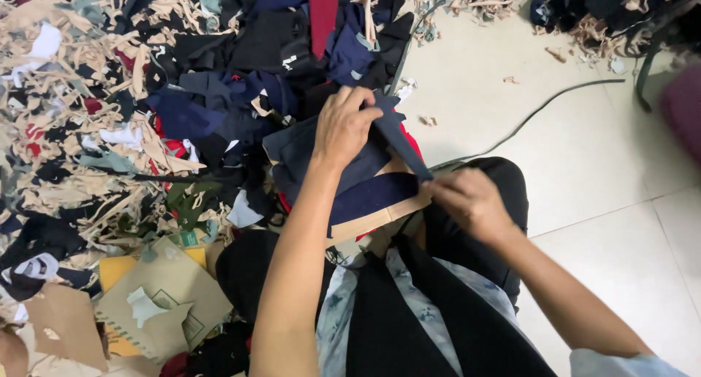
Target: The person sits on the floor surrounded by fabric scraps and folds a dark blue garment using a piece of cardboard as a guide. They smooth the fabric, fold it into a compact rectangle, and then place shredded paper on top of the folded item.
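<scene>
Navy strip at frame centre, stretched between both hands; left hand pinches its upper end, right hand its lower; scrap heap fills upper left, largely unsorted; card beneath.

Scrap pile left; cable on floor right.

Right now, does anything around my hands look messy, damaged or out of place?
Yes. A dark cable snakes across the bare tile floor, half buried under the fabric scrap heap. Stray scraps lie loose on the tiles. Your left hand and right hand stretch a navy strip.
</scene>
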